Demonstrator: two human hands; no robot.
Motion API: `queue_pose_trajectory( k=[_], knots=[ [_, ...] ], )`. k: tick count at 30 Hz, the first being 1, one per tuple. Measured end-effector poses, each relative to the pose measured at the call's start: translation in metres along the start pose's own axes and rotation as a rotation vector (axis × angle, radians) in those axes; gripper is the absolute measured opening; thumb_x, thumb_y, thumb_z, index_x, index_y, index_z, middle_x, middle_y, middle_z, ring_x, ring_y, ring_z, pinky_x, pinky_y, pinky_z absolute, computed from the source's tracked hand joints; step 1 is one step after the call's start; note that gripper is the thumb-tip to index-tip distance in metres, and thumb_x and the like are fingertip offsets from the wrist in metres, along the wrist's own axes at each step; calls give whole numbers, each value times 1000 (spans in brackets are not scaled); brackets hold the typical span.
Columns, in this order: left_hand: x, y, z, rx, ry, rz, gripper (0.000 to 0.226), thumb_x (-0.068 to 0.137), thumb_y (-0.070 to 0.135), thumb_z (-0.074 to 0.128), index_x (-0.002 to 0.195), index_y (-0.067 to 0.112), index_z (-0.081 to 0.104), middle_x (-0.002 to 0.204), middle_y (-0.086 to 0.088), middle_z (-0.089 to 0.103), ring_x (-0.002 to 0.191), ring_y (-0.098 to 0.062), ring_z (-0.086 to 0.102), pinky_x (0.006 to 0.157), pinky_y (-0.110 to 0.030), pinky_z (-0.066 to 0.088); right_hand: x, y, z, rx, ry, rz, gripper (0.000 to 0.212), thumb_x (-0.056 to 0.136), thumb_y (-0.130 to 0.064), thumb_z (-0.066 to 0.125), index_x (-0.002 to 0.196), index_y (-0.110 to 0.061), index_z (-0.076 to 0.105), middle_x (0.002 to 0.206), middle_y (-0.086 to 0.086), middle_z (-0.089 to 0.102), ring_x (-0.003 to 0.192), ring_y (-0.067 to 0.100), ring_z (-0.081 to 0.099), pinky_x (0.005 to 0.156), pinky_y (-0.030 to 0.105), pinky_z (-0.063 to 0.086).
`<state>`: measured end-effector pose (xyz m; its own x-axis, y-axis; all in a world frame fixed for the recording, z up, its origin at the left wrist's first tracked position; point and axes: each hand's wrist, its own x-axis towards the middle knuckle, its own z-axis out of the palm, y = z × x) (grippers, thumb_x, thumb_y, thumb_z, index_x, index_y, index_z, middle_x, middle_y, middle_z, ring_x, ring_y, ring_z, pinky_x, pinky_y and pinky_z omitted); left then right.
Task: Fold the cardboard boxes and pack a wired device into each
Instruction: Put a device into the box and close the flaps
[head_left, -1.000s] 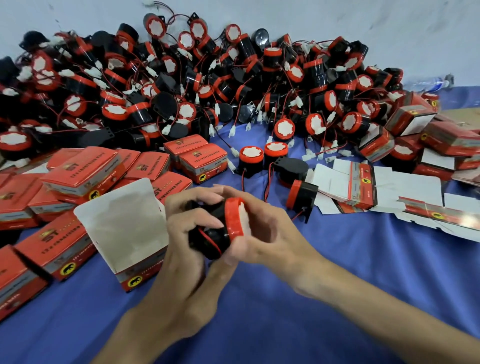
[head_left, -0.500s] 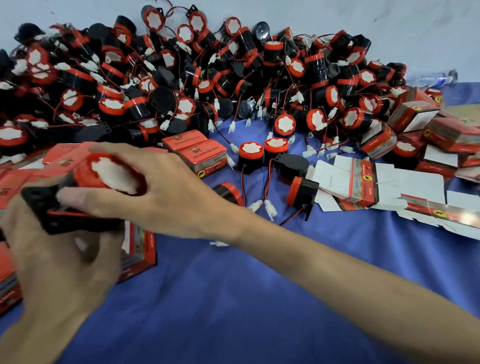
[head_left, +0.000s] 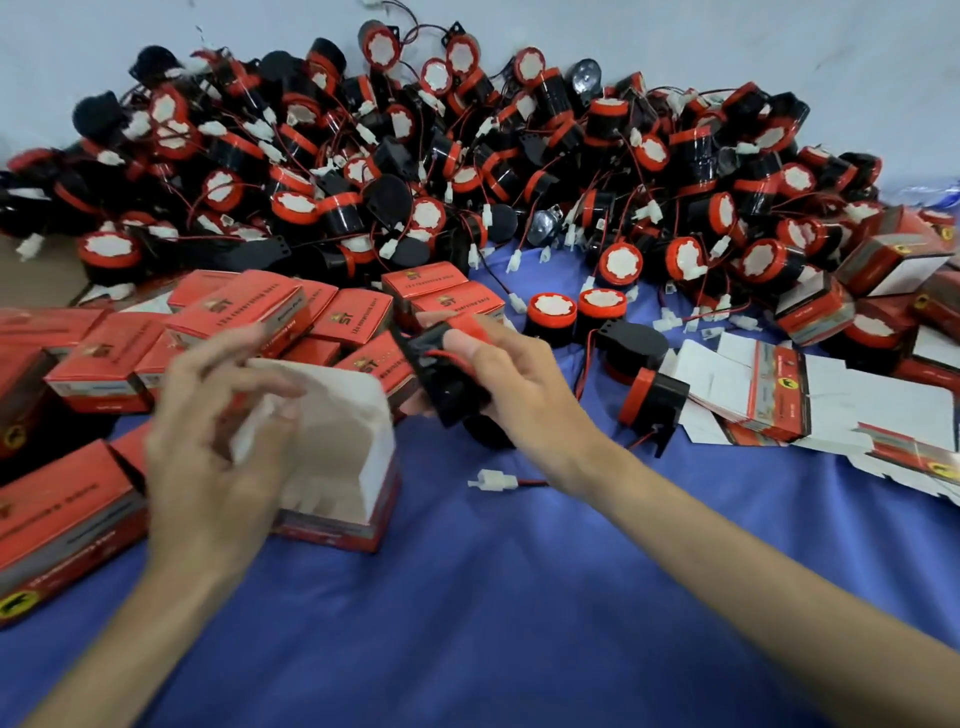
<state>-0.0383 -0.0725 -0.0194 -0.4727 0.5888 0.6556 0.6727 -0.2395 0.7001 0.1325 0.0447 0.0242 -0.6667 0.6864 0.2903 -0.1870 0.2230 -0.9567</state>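
An open red cardboard box (head_left: 358, 483) with a white inside stands on the blue cloth, left of centre. My left hand (head_left: 213, 441) is blurred at its near left side, and its curled fingers pinch a white flap. Just right of the box, my right hand (head_left: 514, 389) grips a black and red wired device (head_left: 447, 379) slightly above the cloth. The device's red wire trails down to a white connector (head_left: 491, 480) lying on the cloth.
A big pile of black and red devices (head_left: 467, 156) fills the back. Closed red boxes (head_left: 234, 312) crowd the left side. Flat unfolded boxes (head_left: 779, 395) lie at the right. Loose devices (head_left: 649, 400) sit close behind my right hand. Bare blue cloth (head_left: 519, 597) spreads in front.
Both hands held the device at the far left. My right hand has carried it back to the right of the open box, and my left hand has let go and taken the box's flap.
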Motion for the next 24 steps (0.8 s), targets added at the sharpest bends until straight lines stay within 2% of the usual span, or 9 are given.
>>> queue_pose_trajectory(
  k=[4, 7, 9, 12, 14, 16, 18, 21, 24],
  knots=[
    [-13, 22, 30, -57, -148, -115, 19, 78, 24, 59, 90, 39, 57, 103, 10, 62, 95, 13, 54, 76, -1, 38, -7, -15, -1, 51, -53, -33, 26, 76, -34, 59, 94, -17, 68, 82, -2, 67, 73, 18, 64, 71, 35, 55],
    [-19, 22, 43, -62, -174, -181, 39, 82, 14, 68, 98, 45, 50, 103, 15, 60, 91, 12, 53, 76, -2, 40, -10, -30, 1, -169, -11, -121, 42, 72, -47, 56, 102, -19, 66, 90, -5, 67, 85, 13, 65, 81, 38, 55],
    [-18, 26, 53, -70, -182, -198, 47, 83, 8, 70, 97, 47, 48, 102, 18, 59, 91, 6, 54, 79, -10, 45, -12, -32, 0, -404, 170, -306, 53, 74, -45, 64, 115, -11, 62, 99, 0, 65, 93, 10, 62, 86, 25, 50],
    [-14, 39, 70, -202, -178, -251, 27, 75, 35, 67, 96, 46, 55, 96, 19, 66, 88, 6, 62, 70, -13, 52, -17, -25, 1, -681, 263, -545, 64, 77, -34, 71, 124, 4, 52, 108, 13, 57, 99, 10, 53, 91, 13, 41],
    [-12, 42, 78, -271, -170, -252, 39, 72, 36, 68, 107, 43, 53, 108, 19, 65, 102, 2, 62, 82, -15, 51, -15, -24, 0, -771, 163, -380, 65, 79, -39, 73, 129, -3, 51, 113, 6, 55, 101, 8, 50, 92, 17, 42],
    [-15, 39, 80, -285, -192, -215, 49, 74, 19, 66, 113, 41, 46, 121, 6, 60, 116, -13, 57, 97, -35, 49, -13, -21, -4, -902, 89, -168, 67, 80, -44, 72, 134, -13, 48, 119, 0, 53, 107, 13, 51, 94, 31, 43],
    [-17, 36, 76, -267, -259, -188, 53, 74, 15, 60, 117, 39, 40, 129, -6, 51, 124, -21, 49, 103, -46, 43, -12, -16, -7, -1084, 121, -154, 68, 80, -50, 69, 135, -17, 46, 117, 1, 55, 102, 23, 55, 84, 35, 45],
    [-19, 33, 68, -378, -391, -220, 61, 70, 29, 66, 123, 29, 36, 131, -10, 42, 123, -22, 48, 99, -45, 48, -14, -15, 1, -1343, 123, -194, 64, 79, -61, 58, 125, -17, 49, 102, 3, 61, 84, 31, 61, 64, 34, 40],
    [-20, 30, 60, -367, -478, -147, 64, 67, 41, 66, 120, 30, 32, 125, -11, 40, 114, -18, 50, 88, -25, 49, -16, -17, 8, -1400, 76, -233, 57, 78, -63, 57, 107, -14, 51, 79, 1, 63, 72, 27, 63, 50, 29, 30]
  ],
)
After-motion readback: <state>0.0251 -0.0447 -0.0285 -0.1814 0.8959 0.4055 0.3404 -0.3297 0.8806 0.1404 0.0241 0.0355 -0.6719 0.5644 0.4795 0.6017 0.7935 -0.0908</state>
